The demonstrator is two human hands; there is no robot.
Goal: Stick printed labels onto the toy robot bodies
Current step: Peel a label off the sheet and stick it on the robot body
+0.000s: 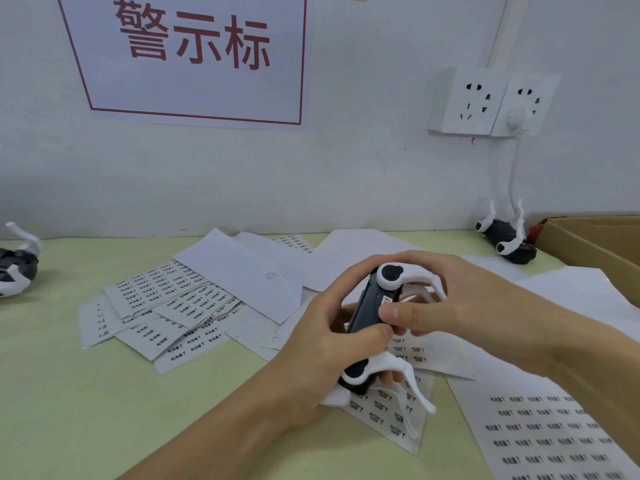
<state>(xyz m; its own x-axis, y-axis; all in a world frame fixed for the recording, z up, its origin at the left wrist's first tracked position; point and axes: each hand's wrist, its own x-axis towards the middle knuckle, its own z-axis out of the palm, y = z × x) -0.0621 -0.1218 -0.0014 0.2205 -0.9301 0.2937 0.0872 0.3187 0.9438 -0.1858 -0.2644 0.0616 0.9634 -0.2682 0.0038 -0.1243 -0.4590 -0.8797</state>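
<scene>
Head view: pale green table [86,403] against a white wall [346,174], cardboard box [595,244] far right, contents unseen; left hand [322,344] and right hand [460,299] both grip a toy robot body [367,313].

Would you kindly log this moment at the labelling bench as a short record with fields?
held item: toy robot body, black with white arms
left hand: grips the body from below
right hand: thumb presses its dark side beside a small label
under hands: label sheet
left pile: loose label sheets
other toys: one far left, one by the cardboard box
</scene>
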